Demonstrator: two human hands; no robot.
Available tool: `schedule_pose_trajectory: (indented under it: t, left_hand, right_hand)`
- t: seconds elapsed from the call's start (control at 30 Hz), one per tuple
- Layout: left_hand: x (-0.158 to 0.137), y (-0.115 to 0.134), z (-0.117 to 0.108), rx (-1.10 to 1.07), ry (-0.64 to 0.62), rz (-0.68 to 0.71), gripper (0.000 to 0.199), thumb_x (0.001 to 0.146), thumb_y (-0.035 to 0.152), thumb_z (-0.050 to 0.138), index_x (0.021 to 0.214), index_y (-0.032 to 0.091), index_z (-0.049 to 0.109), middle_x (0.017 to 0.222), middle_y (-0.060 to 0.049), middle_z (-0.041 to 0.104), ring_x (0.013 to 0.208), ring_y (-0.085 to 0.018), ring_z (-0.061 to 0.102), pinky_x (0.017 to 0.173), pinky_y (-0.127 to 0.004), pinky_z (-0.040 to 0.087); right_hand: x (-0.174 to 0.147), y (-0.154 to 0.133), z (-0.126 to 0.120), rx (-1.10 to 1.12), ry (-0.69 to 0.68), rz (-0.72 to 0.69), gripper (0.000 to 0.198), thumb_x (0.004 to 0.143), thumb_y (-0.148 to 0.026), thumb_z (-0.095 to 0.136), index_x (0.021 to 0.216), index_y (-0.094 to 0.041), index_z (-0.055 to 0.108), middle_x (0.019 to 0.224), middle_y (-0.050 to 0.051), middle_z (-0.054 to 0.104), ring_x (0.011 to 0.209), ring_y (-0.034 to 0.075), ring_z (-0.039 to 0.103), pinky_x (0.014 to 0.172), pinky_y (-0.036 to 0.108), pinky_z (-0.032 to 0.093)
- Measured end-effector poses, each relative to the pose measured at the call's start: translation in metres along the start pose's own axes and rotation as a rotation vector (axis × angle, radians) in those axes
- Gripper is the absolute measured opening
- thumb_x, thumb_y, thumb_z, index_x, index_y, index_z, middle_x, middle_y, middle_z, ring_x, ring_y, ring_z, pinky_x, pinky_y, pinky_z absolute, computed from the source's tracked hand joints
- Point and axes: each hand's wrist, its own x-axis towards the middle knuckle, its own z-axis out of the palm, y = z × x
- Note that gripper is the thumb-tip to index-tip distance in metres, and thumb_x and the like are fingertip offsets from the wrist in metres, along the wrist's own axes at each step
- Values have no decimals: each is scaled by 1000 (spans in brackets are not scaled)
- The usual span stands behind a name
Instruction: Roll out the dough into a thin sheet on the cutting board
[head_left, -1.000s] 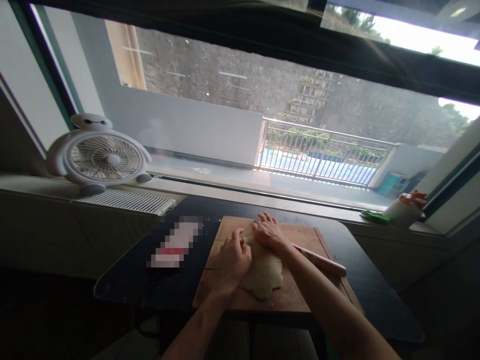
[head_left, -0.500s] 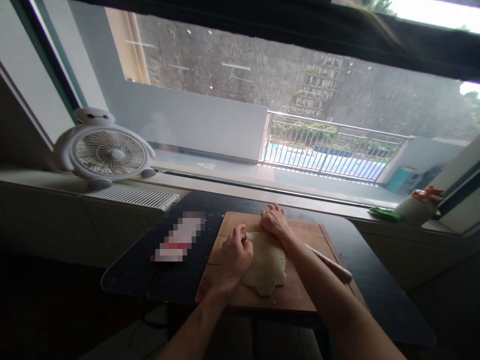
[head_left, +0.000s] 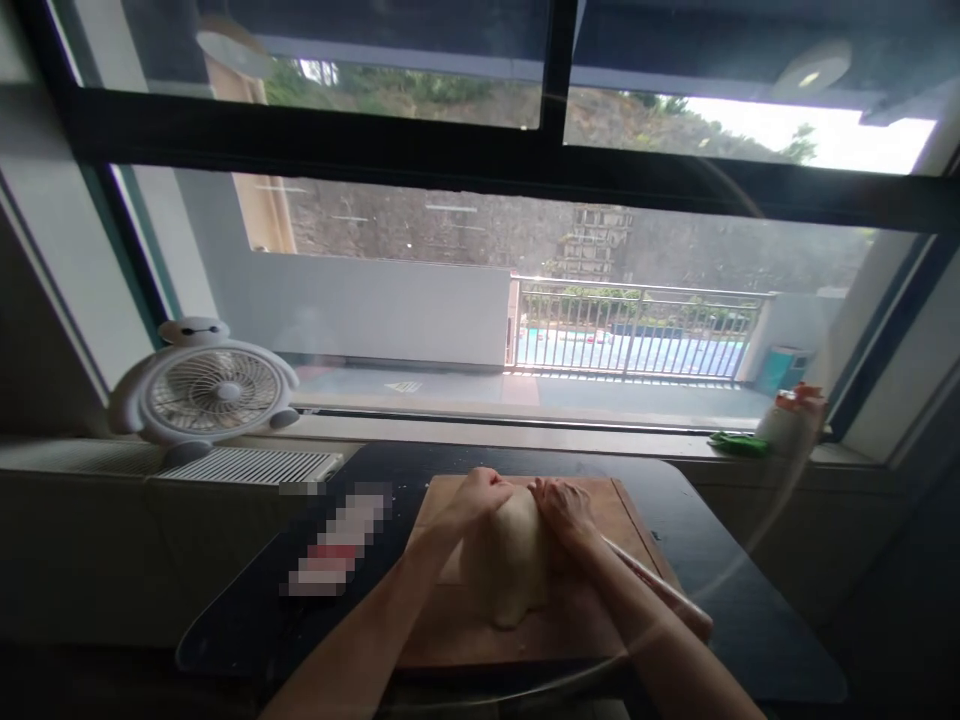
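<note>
A pale sheet of dough lies over a wooden board, its far end raised between my hands and its near end on the board. My left hand has its fingers closed on the far left corner of the dough. At the far right corner, my right hand pinches the dough's edge with bent fingers. Partly covered by my right forearm, a rolling pin rests slantwise on the board's right side. The fingertips are slightly blurred.
The board sits on a dark table with rounded corners. A pixelated pale and red item lies left of it. A white figure-shaped fan stands on a radiator. On the windowsill are a green cloth-like thing and a pale container.
Both hands have come together at the far edge of the dough and lifted it; before, it lay flat. My left hand moved forward. The camera view has tipped upward.
</note>
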Motion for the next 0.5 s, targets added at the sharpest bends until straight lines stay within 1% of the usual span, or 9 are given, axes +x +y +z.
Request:
schedule_pose_trajectory:
  t: [0.07,0.1,0.2,0.3,0.37,0.4,0.5]
  left_hand:
    - [-12,-4,0,-14,-6,2,17,76,33,52,76,19,63,73,0,66,66,-13,61,57,-19,43]
    - [-19,-9,2,-6,14,-20,18,77,32,51,79,19,63,76,-1,67,69,-14,62,59,-20,44]
    - [-41,-28,13,57,98,-103,20,79,29,49,92,17,60,87,-7,68,78,-19,63,67,-25,43]
    - [-56,-43,25,149,171,-127,29,84,30,43,109,19,53,98,-9,66,85,-20,64,70,-27,43]
    - [-59,-48,30,201,182,-110,31,86,31,39,113,21,50,98,-9,66,83,-20,64,68,-27,43]
    - [-59,-48,32,214,177,-99,31,87,31,38,115,21,48,96,-9,67,82,-20,65,67,-26,43]
    - [-58,-49,33,236,193,-79,34,87,29,38,119,21,45,96,-8,67,81,-20,65,66,-26,43]
  right_hand:
    - [2,-3,0,-2,38,-22,47,94,-38,22,89,-18,65,86,12,66,80,21,62,71,30,41]
    - [2,-5,-2,-2,34,-23,48,95,-37,22,89,-17,65,87,13,66,80,21,62,71,30,42]
    - [2,-7,-11,13,-62,-32,47,95,-37,22,87,-18,64,82,12,67,75,19,62,67,28,41]
    - [-6,-13,-14,54,-166,-137,40,93,-41,29,89,-20,63,77,7,66,69,18,60,62,26,39]
    - [-14,-19,-10,71,-165,-196,36,91,-39,32,91,-20,62,81,6,65,71,17,58,64,26,38]
    - [-17,-22,-7,79,-148,-203,35,91,-39,33,91,-19,61,84,7,65,74,17,58,67,26,38]
    - [-17,-28,-1,105,-102,-151,38,87,-46,38,92,-16,60,93,10,61,84,19,54,75,28,36]
